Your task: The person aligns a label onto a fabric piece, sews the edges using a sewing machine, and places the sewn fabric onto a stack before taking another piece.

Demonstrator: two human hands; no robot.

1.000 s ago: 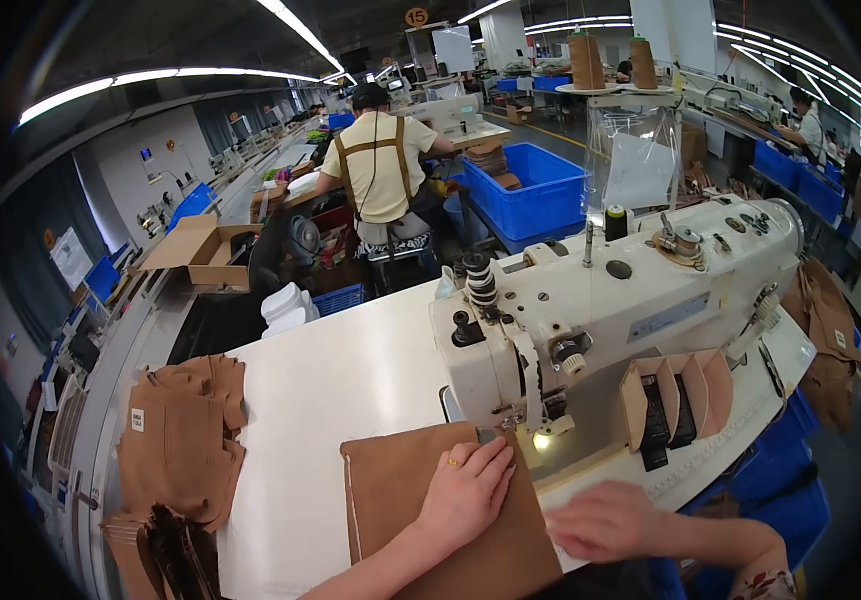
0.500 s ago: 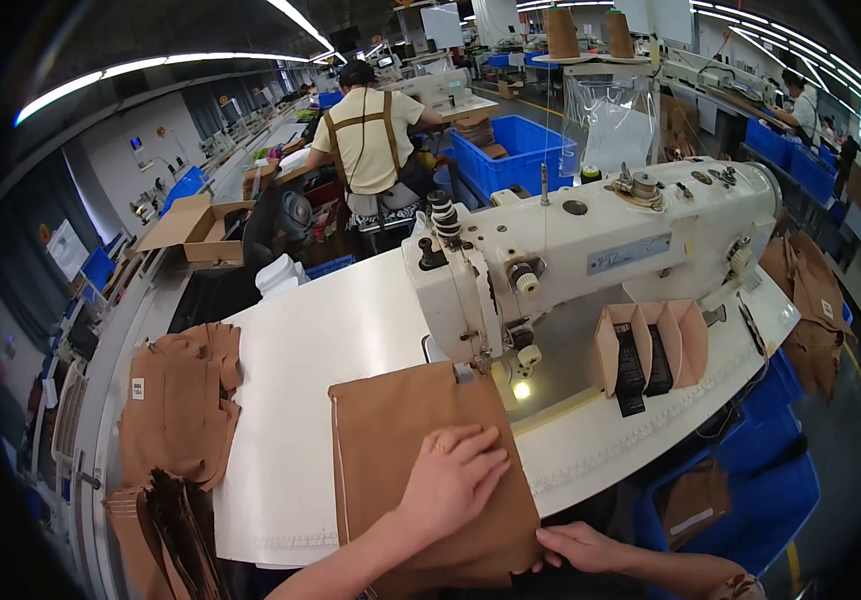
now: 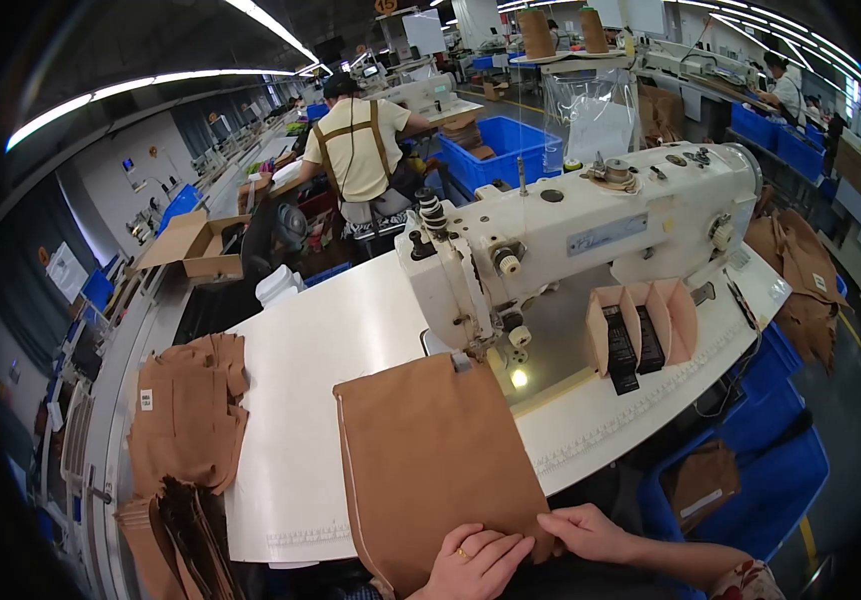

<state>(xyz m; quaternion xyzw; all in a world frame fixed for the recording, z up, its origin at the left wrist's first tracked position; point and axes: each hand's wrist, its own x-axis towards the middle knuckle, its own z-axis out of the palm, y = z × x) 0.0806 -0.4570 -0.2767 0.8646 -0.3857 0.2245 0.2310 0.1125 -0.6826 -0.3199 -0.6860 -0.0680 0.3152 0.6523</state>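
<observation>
A brown fabric panel (image 3: 430, 450) lies on the white sewing table, its top edge at the needle area of the sewing machine (image 3: 590, 230). Pale stitching runs down its left side. My left hand (image 3: 478, 562), with a ring on one finger, is at the panel's lower edge; its fingers are bent together on the cloth and the thumb is hidden. Close beside it, my right hand (image 3: 588, 532) pinches the panel's lower right corner between thumb and fingers.
Brown fabric pieces (image 3: 185, 410) are stacked at the left. A divided holder (image 3: 645, 330) with black labels stands on the table (image 3: 300, 390). Blue bins (image 3: 790, 490) sit at the lower right. A co-worker (image 3: 355, 150) sits ahead, beside another blue bin (image 3: 505, 150).
My left hand has slid down from the panel's middle to its lower edge, near my right hand. My right hand still holds the corner. The camera view has shifted slightly.
</observation>
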